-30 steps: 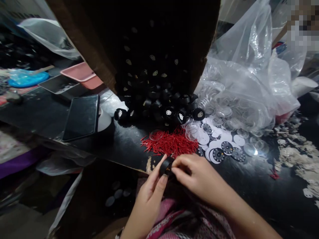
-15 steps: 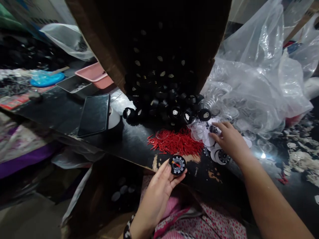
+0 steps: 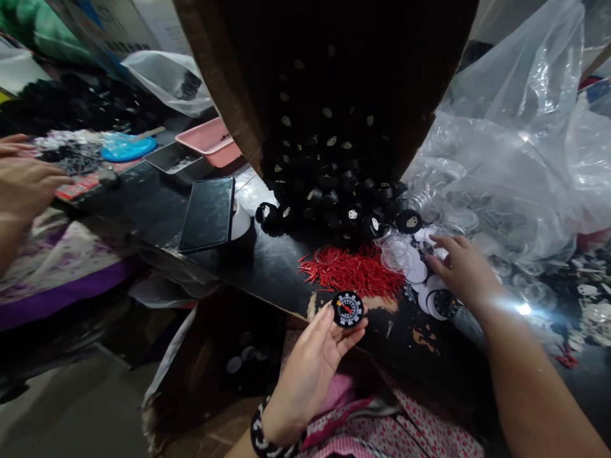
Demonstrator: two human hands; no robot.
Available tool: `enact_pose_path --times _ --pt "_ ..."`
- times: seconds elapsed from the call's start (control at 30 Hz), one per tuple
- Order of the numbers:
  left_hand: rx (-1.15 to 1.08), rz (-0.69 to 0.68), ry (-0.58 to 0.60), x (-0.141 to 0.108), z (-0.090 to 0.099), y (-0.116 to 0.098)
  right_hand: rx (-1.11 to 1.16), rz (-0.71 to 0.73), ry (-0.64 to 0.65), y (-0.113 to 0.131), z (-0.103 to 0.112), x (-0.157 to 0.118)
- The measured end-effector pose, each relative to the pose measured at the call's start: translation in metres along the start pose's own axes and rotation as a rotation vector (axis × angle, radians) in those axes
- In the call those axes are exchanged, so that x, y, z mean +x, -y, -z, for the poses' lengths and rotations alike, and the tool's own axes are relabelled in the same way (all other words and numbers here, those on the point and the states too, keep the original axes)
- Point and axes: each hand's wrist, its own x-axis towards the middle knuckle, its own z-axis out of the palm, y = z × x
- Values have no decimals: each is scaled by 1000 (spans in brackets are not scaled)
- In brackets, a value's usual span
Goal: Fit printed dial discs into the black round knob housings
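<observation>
Fingers of my left hand (image 3: 310, 369) curl up around a small black dial (image 3: 348, 309), thumb on one side and fingertips on the other. It is held face-up, just above the near edge of the dark table (image 3: 267, 273), and its white scale and red needle show plainly.

My right hand (image 3: 465, 270) lies out to the right and farther off, palm down. Its fingers are stretched loose over the white printed discs (image 3: 416, 272) and touch them, with nothing pinched that I can see. Clear round lenses (image 3: 396, 254) sit just left of those fingertips, spilling from the big plastic bag (image 3: 506, 172) behind. Between my two hands is the heap of red needles (image 3: 356, 273). Beyond it, black casings (image 3: 334, 203) tumble out of a tipped cardboard box (image 3: 229, 95).

By my reading, the step in hand is this: one dial is made up and held ready while the free hand sorts through loose parts. Lifting a single thin piece from that overlapping scatter would call for a light fingertip pinch at its edge, so the neighbours don't drag along, with the left keeping the dial level.

A phone (image 3: 207, 213) lies propped at the left and a pink tray (image 3: 207, 137) sits farther back. Another person's hand (image 3: 23, 184) works at the far left, well apart from mine.
</observation>
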Motion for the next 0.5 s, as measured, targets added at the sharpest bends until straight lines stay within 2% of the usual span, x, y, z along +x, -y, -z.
enact_pose_path --times 0.27,0.5 --pt "-11 -33 13 -1 0 0 46 -42 -16 -6 4 3" --pt "17 -41 -15 -1 1 0 -13 18 -18 -6 1 -1"
